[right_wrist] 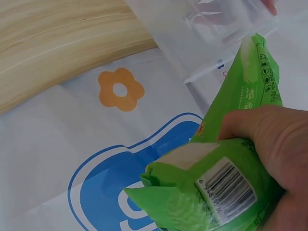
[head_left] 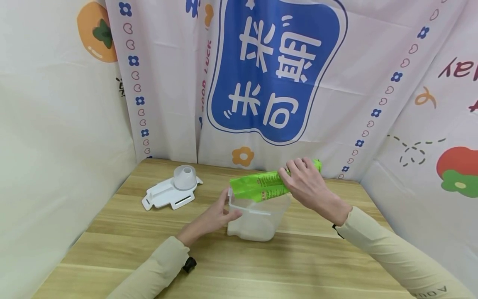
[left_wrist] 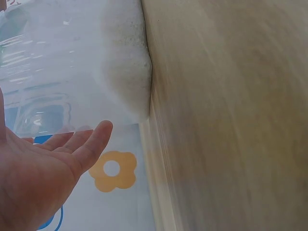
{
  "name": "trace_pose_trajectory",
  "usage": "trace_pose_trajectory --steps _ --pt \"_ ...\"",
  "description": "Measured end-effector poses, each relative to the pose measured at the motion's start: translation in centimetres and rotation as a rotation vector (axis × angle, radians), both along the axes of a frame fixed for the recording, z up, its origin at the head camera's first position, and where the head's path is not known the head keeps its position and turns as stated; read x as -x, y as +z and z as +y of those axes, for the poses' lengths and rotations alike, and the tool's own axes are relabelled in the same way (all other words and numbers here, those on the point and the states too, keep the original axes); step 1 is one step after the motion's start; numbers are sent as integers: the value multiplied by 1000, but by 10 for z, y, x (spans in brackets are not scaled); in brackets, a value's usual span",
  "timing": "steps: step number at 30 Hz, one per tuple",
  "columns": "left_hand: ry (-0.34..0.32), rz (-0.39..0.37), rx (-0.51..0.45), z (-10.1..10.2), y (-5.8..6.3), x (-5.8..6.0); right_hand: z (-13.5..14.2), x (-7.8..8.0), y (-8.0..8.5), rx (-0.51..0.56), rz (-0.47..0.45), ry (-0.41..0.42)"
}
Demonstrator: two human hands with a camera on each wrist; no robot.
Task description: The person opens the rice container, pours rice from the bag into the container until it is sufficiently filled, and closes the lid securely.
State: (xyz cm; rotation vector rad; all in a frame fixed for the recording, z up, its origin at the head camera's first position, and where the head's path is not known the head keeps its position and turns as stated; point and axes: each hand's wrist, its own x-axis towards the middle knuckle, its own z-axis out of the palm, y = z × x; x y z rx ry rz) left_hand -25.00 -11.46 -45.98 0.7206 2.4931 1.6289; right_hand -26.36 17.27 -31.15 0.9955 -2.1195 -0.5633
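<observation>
A clear plastic container [head_left: 250, 226] stands on the table, with a pale, grainy layer [left_wrist: 127, 57] in its bottom showing in the left wrist view. My left hand [head_left: 216, 214] rests against its left side, thumb toward the front face and fingers along the wall. In the left wrist view these fingers [left_wrist: 91, 149] lie fairly straight at the container's edge. Up at the right, my right hand [head_left: 304, 182] grips a green printed bag [head_left: 257, 187], tilted with its narrow end over the container's rim. The bag's bulging, barcoded end shows in the right wrist view.
On the table's left side lies a white plastic lid-like part [head_left: 164, 195], a translucent cup [head_left: 184, 177] standing on it. Printed white curtains [head_left: 171, 83] hang behind and along both sides of the wooden table [head_left: 123, 232].
</observation>
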Motion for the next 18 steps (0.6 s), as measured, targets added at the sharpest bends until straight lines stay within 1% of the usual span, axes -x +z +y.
trace_pose_trajectory --steps 9,18 --pt "-5 -2 4 1 0 1 2 1 1 3 3 3" --pt "-11 -5 -9 1 -2 1 2 1 3 -18 11 4"
